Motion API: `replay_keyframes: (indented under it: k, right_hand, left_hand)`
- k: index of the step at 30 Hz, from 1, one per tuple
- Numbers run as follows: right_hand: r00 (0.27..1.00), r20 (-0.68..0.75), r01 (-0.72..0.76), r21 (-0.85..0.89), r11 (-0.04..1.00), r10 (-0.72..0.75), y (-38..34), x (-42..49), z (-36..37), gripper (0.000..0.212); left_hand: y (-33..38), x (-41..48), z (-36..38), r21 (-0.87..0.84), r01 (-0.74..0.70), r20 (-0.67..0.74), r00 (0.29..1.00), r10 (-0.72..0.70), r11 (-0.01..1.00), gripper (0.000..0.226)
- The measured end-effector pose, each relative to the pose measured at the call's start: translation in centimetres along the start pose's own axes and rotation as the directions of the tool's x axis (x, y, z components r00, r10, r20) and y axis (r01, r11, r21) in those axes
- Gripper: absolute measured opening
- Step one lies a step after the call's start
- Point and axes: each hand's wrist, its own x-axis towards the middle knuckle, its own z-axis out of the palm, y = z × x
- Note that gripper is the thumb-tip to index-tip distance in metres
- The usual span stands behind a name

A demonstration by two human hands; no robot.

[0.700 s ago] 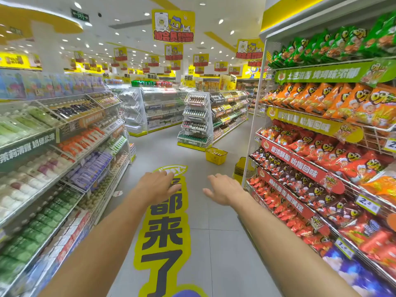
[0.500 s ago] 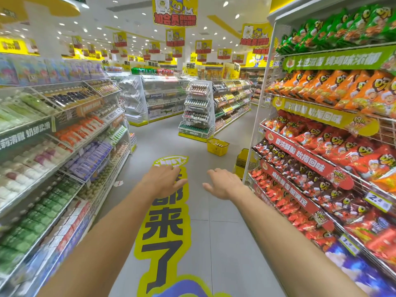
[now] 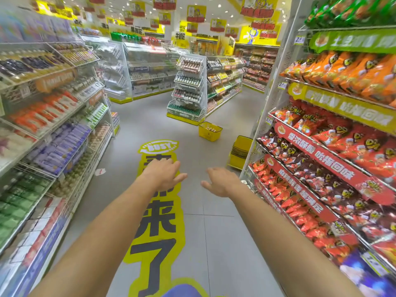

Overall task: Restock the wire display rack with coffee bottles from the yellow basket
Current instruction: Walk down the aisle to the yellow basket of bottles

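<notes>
Location: retail snack and drinks shop, seen along an aisle.

Both sides carry tiered shelves (image 3: 334, 159) of bagged snacks with price tags (image 3: 270, 120); a wire display rack (image 3: 186, 86) of bottles stands at the aisle end, a yellow basket (image 3: 210, 130) on the tiled floor (image 3: 216, 243) near it; promotional signs (image 3: 196, 12) hang from the ceiling.

Head view: forward-down along aisle, rack distant.

Far ahead of the hands, bottles (image 3: 209, 129) in the yellow basket (image 3: 210, 132) are too small to identify; left shelves (image 3: 49, 116) blur.
</notes>
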Motion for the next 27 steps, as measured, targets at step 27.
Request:
replay_keyframes:
  k: [27]
  right_hand:
    - [0.998,0.056,-0.004,0.018,1.000,0.003,10.7,58.5,-3.2,0.061]
  left_hand:
    - [-23.5,51.9,9.1,-0.040,0.046,0.097,0.994,-0.042,0.998,0.062]
